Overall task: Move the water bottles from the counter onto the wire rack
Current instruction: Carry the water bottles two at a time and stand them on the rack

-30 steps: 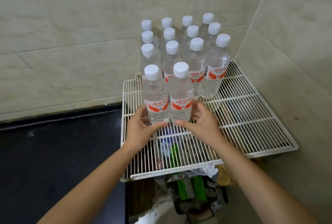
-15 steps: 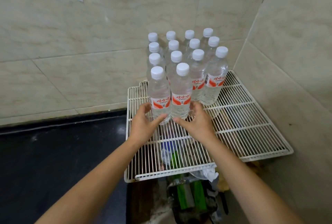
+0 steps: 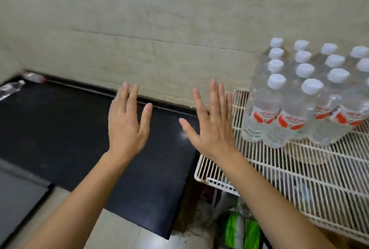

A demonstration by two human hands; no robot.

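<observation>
You are hovering left hand (image 3: 127,127) and right hand (image 3: 211,127), splayed and empty, above counter (image 3: 60,129): fetch step, far-left bottles (image 3: 12,89) needing a reach.

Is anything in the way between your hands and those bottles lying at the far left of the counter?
Nothing visible. Only black counter lies between the left hand and the lying bottles; the right hand is open near the wire rack.

Left grip (image 3: 125,127), right grip (image 3: 212,127) flat, empty.
</observation>
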